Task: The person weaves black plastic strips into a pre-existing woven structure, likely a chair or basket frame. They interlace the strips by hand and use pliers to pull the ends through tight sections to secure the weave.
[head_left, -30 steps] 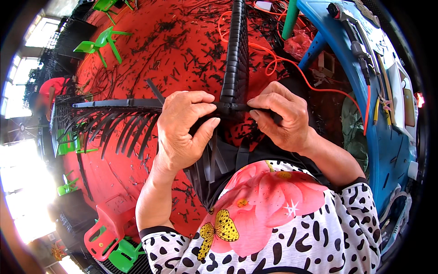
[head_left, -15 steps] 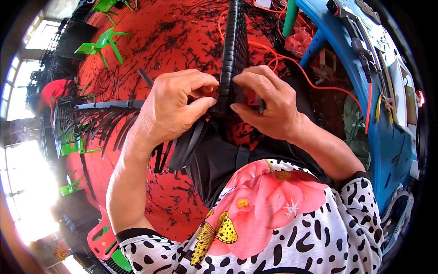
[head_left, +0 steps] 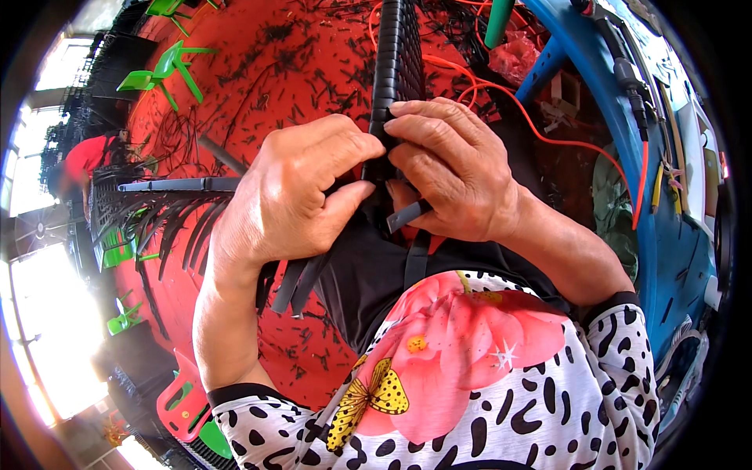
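A black woven panel of plastic strips [head_left: 397,55] stands on edge in front of me and runs away toward the top. My left hand [head_left: 294,196] and my right hand [head_left: 454,172] both pinch its near end, fingertips meeting at the panel's edge. Loose black strips [head_left: 294,282] hang down below my left hand. A short black strip end [head_left: 407,215] sticks out under my right thumb. The panel's lower part is hidden by my hands.
A red floor [head_left: 258,86] littered with black strip offcuts lies below. A second black strip frame [head_left: 168,204] with dangling ends is at left. Green plastic chairs [head_left: 160,70], an orange cable [head_left: 540,133] and a blue bench [head_left: 674,235] at right surround me.
Both hands have closed in together on the panel's near end. The left hand moved right and up from the loose strips to meet the right hand.
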Action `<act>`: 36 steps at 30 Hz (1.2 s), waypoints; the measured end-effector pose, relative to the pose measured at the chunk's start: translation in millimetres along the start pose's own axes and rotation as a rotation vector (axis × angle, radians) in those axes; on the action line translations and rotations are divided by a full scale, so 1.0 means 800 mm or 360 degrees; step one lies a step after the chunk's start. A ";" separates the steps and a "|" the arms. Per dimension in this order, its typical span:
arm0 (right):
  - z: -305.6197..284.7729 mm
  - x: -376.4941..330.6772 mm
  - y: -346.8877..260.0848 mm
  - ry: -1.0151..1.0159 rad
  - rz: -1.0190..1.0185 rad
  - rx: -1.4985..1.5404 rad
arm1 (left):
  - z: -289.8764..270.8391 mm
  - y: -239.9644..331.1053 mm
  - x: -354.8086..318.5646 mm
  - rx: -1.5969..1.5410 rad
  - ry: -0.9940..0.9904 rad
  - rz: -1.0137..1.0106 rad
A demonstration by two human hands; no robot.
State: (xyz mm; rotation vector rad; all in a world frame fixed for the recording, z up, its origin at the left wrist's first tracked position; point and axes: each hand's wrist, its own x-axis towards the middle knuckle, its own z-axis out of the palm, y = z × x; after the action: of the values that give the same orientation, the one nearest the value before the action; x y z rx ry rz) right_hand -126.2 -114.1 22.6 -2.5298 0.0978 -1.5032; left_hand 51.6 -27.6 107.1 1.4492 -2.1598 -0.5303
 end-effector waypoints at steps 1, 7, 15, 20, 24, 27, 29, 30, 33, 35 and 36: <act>0.001 -0.001 0.002 0.0014 -0.0010 0.0008 | 0.000 0.000 0.002 0.0001 -0.0009 0.0003; 0.007 -0.003 0.010 0.0126 0.0068 0.0076 | -0.005 -0.014 0.006 -0.0208 -0.0070 -0.0188; -0.007 -0.017 0.012 0.0072 0.0391 0.0421 | 0.004 -0.019 -0.005 -0.0503 -0.0014 -0.0347; -0.012 -0.044 -0.004 -0.0045 0.0785 0.0737 | 0.005 -0.019 -0.008 -0.0565 0.0012 -0.0413; -0.010 -0.055 -0.016 -0.0101 0.0863 0.0913 | 0.012 -0.026 -0.013 -0.0592 0.0115 -0.0349; -0.013 -0.051 -0.021 -0.0149 0.0814 0.0816 | 0.018 -0.027 -0.012 -0.0505 0.0245 -0.0231; -0.010 -0.050 -0.022 -0.0108 0.0796 0.0820 | 0.018 -0.024 -0.013 -0.0430 0.0278 -0.0156; -0.008 -0.049 -0.022 -0.0086 0.0788 0.0820 | 0.018 -0.023 -0.014 -0.0394 0.0292 -0.0117; -0.006 -0.046 -0.023 -0.0069 0.0790 0.0794 | 0.018 -0.016 -0.018 -0.0252 0.0282 -0.0178; -0.003 -0.045 -0.024 -0.0002 0.0779 0.0812 | 0.020 -0.015 -0.021 -0.0153 0.0309 -0.0083; -0.003 -0.044 -0.025 0.0031 0.0772 0.0821 | 0.021 -0.015 -0.023 -0.0103 0.0323 -0.0035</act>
State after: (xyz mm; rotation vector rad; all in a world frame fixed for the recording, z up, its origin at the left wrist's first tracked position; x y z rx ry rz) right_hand -145.9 -89.2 -2.6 -1.9082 0.2666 -1.1725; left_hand 57.2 -13.9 83.6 1.4282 -1.9531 -0.4364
